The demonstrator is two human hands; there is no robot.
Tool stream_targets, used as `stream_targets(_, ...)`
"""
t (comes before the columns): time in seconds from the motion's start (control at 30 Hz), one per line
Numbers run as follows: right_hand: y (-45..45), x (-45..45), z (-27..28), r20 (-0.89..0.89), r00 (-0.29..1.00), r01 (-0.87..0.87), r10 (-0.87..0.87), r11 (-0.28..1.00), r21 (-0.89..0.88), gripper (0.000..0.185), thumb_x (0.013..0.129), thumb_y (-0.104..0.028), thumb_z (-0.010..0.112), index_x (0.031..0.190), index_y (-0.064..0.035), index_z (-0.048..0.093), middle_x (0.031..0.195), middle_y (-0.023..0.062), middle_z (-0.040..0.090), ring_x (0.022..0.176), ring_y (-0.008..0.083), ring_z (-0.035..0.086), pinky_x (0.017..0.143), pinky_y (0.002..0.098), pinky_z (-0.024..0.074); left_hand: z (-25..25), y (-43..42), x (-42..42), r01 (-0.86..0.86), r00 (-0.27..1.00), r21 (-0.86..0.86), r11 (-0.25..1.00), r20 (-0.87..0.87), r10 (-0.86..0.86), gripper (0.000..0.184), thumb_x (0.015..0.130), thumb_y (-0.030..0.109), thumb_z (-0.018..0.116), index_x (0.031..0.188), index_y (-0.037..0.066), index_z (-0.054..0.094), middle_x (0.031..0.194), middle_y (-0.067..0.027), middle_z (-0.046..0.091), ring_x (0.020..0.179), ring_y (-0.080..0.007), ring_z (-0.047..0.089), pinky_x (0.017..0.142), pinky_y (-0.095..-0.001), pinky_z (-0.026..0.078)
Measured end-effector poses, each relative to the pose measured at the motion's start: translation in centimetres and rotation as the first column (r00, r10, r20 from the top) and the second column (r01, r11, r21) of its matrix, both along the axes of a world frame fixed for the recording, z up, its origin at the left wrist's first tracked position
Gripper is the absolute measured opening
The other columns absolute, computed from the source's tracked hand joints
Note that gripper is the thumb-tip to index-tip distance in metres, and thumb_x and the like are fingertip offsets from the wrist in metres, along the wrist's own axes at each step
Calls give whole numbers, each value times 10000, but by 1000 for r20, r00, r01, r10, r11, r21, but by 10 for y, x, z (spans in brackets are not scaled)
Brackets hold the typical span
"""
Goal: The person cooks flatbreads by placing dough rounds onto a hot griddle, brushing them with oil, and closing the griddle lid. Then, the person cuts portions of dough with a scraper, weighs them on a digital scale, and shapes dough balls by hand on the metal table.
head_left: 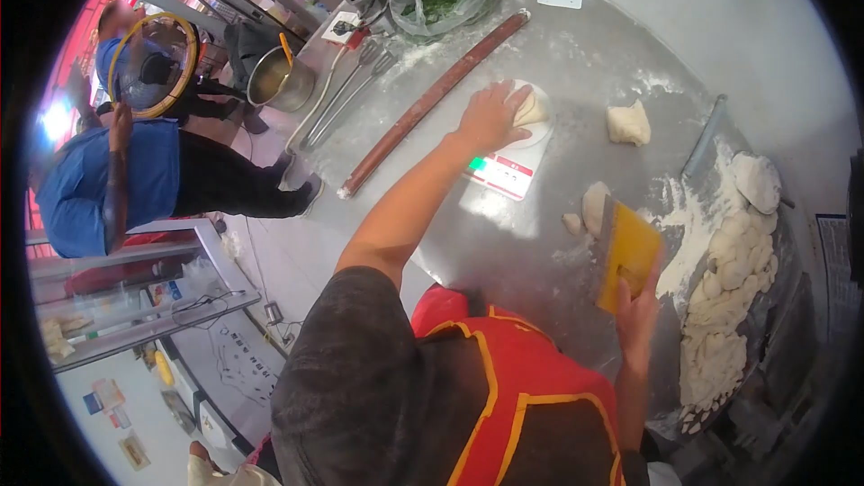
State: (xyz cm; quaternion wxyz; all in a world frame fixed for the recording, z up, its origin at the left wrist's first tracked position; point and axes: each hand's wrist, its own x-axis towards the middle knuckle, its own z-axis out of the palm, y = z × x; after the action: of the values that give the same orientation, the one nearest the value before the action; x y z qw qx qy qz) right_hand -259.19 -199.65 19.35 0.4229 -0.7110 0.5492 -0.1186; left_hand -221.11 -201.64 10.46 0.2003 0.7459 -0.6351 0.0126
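Note:
My left hand point(494, 117) reaches out over a small white kitchen scale point(506, 177). Its fingers curve over a piece of dough point(533, 110) on the scale's round pan, covering part of it. In my right hand point(637, 310), lower right, is a yellow dough scraper point(629, 256), held by its side. The scraper's far edge is right beside a lump of dough point(594, 208), and a smaller dough bit point(571, 223) lies to the left. Another dough chunk point(628, 124) rests on the metal table point(576, 63), beyond the scraper.
A long brown rolling pin point(436, 103) lies left of the scale. A large floured dough mass point(727, 297) spreads along the right, near a metal rod point(705, 137). A bag of greens point(441, 7), metal utensils point(351, 94) and a pot point(281, 79) are farther off. People stand at left.

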Motion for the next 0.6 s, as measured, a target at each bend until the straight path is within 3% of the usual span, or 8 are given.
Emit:
stream_targets(0.2, -5, 3, -3, 120, 992, -44, 47, 999, -26, 694, 889, -69, 511, 1487, -87, 160, 1421, 207, 386, 1233, 329, 472, 1006, 382, 391, -6, -17, -15, -135, 985, 153, 979, -90, 150, 562, 783, 307, 688, 1280, 125, 498, 1099, -151, 557, 1007, -357, 530, 883, -461, 425)
stream_targets(0.27, -5, 3, -7, 177, 980, -68, 88, 991, -113, 693, 886, -60, 511, 1486, -85, 165, 1432, 208, 369, 1263, 331, 442, 1027, 384, 368, -7, -23, -37, -106, 961, 0, 994, -257, 102, 528, 787, 300, 677, 1250, 99, 522, 1035, -161, 569, 959, -346, 541, 843, -442, 441)
stream_targets(0.33, -5, 5, -5, 150, 987, -47, 57, 996, -70, 690, 884, -53, 511, 1484, -83, 173, 1436, 211, 363, 1274, 333, 430, 1033, 390, 359, -7, -25, -68, -23, 939, -166, 986, -342, -35, 474, 783, 247, 660, 1208, 64, 555, 989, -179, 591, 944, -347, 546, 839, -434, 451)
stream_targets(0.37, -5, 5, -4, 135, 990, -35, 42, 998, -52, 688, 882, -50, 510, 1483, -82, 176, 1437, 213, 361, 1280, 335, 424, 1036, 392, 355, -3, -24, -85, 8, 903, -98, 995, -426, -49, 552, 777, 220, 653, 1281, 56, 499, 1140, -200, 556, 1051, -353, 516, 916, -434, 417)
stream_targets(0.47, -4, 10, 4, 85, 996, -26, 28, 999, -27, 681, 885, -53, 508, 1482, -83, 184, 1442, 216, 353, 1283, 342, 418, 1035, 387, 354, -67, -37, -132, -28, 997, -7, 1000, -68, 27, 633, 790, 202, 640, 1356, 34, 412, 1326, -222, 442, 1215, -371, 418, 1027, -428, 337)
stream_targets(0.53, -4, 10, 6, 102, 994, -40, 48, 997, -71, 687, 883, -53, 513, 1483, -88, 181, 1432, 220, 366, 1266, 350, 438, 1021, 382, 365, -64, -32, -143, -32, 999, 25, 999, -6, 32, 659, 802, 183, 625, 1381, 12, 361, 1391, -222, 367, 1288, -383, 334, 1078, -425, 275)
stream_targets(0.57, -2, 9, 6, 107, 993, -48, 57, 995, -84, 690, 882, -53, 515, 1484, -91, 180, 1428, 222, 373, 1257, 353, 448, 1014, 380, 371, -58, -28, -147, -35, 999, 50, 998, 21, 34, 673, 808, 173, 618, 1394, 1, 336, 1424, -223, 330, 1324, -388, 292, 1103, -423, 244)
stream_targets(0.6, -1, 5, 4, 96, 994, -47, 57, 994, -97, 695, 879, -54, 518, 1485, -96, 179, 1420, 225, 384, 1244, 353, 461, 1003, 378, 381, -53, -23, -146, -2, 993, 31, 1000, -119, 6, 651, 812, 164, 609, 1386, 1, 348, 1423, -223, 336, 1326, -385, 296, 1105, -422, 247)
